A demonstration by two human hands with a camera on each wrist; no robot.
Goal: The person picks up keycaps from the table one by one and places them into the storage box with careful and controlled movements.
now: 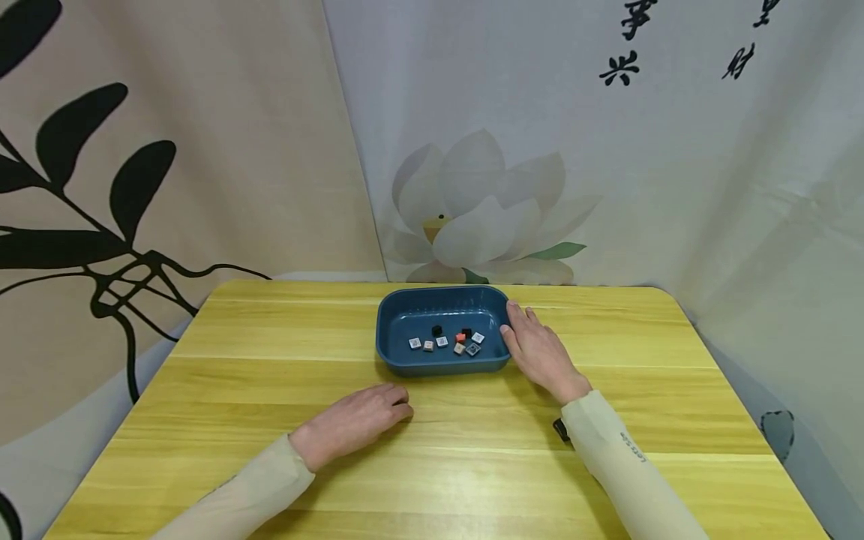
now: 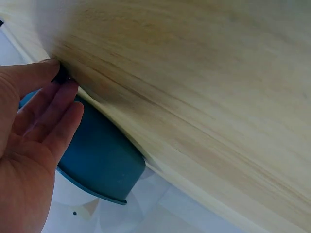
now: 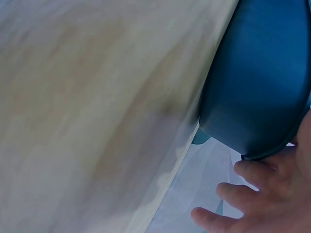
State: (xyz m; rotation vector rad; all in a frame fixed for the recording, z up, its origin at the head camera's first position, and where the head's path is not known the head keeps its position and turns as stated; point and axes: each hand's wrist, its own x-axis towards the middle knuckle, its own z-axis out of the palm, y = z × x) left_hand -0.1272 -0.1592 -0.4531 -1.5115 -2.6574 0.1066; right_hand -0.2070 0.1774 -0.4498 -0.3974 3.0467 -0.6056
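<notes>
My left hand [image 1: 361,420] is low over the table, in front of the tray. In the left wrist view its thumb and fingertips pinch a small black block [image 2: 61,75], mostly covered by the fingers. My right hand [image 1: 543,356] touches the right end of a blue rectangular tray [image 1: 442,369], its fingers extended along the rim. Inside the tray lie several small cubes: white ones such as a white cube [image 1: 415,343], a red cube [image 1: 460,337] and a black cube [image 1: 436,330]. The right wrist view shows the fingers beside the tray's outer wall [image 3: 252,82].
The tray stands near the back edge of a yellow wood-grain table [image 1: 283,330]. Behind the table hangs a curtain [image 1: 283,150] with a printed flower, leaves and black writing. A dark strap piece [image 1: 561,430] shows at the right wrist.
</notes>
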